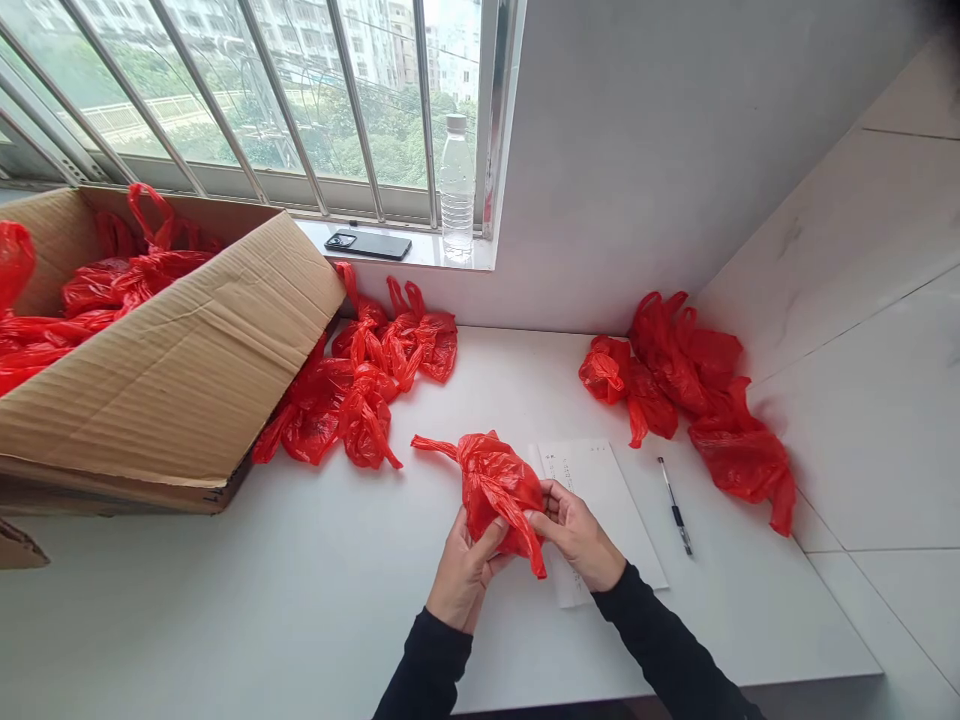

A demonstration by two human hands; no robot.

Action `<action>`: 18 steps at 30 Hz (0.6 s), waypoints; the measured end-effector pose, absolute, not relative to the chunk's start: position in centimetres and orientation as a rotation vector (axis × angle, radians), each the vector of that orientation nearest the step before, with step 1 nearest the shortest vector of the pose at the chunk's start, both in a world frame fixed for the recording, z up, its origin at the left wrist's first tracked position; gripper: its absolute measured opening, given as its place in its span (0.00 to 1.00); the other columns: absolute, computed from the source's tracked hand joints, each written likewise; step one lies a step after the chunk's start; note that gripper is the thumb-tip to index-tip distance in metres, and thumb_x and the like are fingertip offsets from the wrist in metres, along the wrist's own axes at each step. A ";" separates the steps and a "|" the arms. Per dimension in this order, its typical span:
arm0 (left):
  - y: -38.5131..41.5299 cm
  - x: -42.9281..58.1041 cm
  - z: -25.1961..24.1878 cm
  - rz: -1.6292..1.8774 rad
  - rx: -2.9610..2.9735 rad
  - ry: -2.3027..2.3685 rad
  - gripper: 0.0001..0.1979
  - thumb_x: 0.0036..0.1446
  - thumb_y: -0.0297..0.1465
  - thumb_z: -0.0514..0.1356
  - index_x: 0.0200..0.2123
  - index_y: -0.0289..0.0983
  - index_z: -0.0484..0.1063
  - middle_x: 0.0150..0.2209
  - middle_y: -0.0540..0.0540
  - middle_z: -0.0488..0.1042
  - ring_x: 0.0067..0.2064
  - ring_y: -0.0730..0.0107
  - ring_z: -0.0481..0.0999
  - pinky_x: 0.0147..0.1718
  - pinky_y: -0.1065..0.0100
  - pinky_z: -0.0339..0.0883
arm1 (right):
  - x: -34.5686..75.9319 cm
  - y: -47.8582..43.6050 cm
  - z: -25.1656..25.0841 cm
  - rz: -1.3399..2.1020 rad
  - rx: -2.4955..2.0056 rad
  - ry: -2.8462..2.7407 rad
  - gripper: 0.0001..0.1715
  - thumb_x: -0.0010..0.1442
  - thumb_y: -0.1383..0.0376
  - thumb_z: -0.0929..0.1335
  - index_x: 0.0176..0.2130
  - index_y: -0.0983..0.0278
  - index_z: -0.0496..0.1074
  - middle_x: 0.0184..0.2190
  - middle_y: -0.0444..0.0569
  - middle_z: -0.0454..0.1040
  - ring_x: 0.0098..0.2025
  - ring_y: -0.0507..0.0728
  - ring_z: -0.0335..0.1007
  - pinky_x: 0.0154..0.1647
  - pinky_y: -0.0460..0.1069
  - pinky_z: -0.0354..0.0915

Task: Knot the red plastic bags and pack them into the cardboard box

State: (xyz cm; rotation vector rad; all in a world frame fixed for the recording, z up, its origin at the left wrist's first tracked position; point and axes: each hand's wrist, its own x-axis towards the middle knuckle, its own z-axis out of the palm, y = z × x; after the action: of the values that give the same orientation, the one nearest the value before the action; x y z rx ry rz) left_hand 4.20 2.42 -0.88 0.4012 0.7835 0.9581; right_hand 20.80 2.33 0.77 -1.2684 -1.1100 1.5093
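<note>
Head view: my left hand (463,570) and right hand (576,532) both grip a crumpled red plastic bag (495,485) above the white table (315,590) (paper sheet (600,480) just beside), pen (675,505) near

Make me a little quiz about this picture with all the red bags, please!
1. What do the left hand and the right hand hold together?
2. True or false: the pen lies on the sheet of paper.
3. What stands on the window sill beside the phone? A) a cup B) a water bottle C) a lamp

Key:
1. One crumpled red plastic bag, held just above the white table.
2. False: the pen lies on the table just to the right of the paper.
3. B
</note>
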 end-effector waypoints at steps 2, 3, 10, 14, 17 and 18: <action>2.4 4.3 -0.9 0.944 0.437 0.741 0.33 0.45 0.33 0.72 0.55 0.41 0.68 0.57 0.36 0.72 0.56 0.47 0.72 0.48 0.53 0.73 | 20.7 2.4 0.6 1.532 -1.279 -1.063 0.20 0.59 0.53 0.72 0.45 0.62 0.71 0.42 0.51 0.77 0.42 0.58 0.73 0.43 0.52 0.70; 2.4 4.3 -1.0 0.938 0.454 0.739 0.34 0.44 0.32 0.72 0.56 0.41 0.67 0.57 0.36 0.71 0.56 0.46 0.72 0.47 0.54 0.73 | 20.7 2.5 0.5 1.544 -1.283 -1.047 0.19 0.60 0.52 0.71 0.45 0.62 0.71 0.41 0.50 0.77 0.41 0.58 0.73 0.40 0.52 0.70; 2.3 4.2 -1.8 0.929 0.477 0.777 0.28 0.47 0.31 0.70 0.52 0.37 0.69 0.50 0.37 0.74 0.48 0.52 0.76 0.42 0.58 0.74 | 21.0 2.4 0.0 1.525 -1.267 -1.139 0.15 0.62 0.54 0.69 0.42 0.63 0.72 0.41 0.50 0.76 0.43 0.58 0.71 0.47 0.53 0.67; 2.6 3.8 -1.1 0.972 0.312 0.717 0.19 0.56 0.39 0.63 0.47 0.36 0.73 0.47 0.38 0.77 0.45 0.57 0.77 0.42 0.62 0.73 | 20.8 1.8 0.6 1.496 -1.305 -1.322 0.15 0.64 0.56 0.68 0.46 0.62 0.73 0.43 0.50 0.76 0.43 0.59 0.71 0.47 0.54 0.67; 3.2 3.6 -0.9 0.979 0.276 0.763 0.22 0.54 0.43 0.65 0.46 0.34 0.74 0.44 0.38 0.78 0.43 0.56 0.79 0.41 0.61 0.73 | 20.3 1.4 1.2 1.502 -1.313 -1.412 0.16 0.64 0.56 0.68 0.48 0.61 0.73 0.44 0.50 0.76 0.42 0.59 0.71 0.46 0.54 0.68; 3.5 3.5 -0.9 0.999 0.298 0.796 0.23 0.52 0.42 0.67 0.47 0.34 0.74 0.43 0.38 0.78 0.41 0.57 0.79 0.40 0.62 0.72 | 20.2 1.3 1.3 1.509 -1.314 -1.418 0.16 0.64 0.55 0.67 0.48 0.61 0.73 0.45 0.50 0.76 0.43 0.59 0.71 0.47 0.54 0.69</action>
State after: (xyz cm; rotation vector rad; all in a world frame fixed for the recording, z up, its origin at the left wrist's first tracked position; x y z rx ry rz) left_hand 3.55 3.53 -0.86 0.2980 0.7960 0.9994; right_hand 20.24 1.34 1.34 -1.3136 -1.4181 1.5086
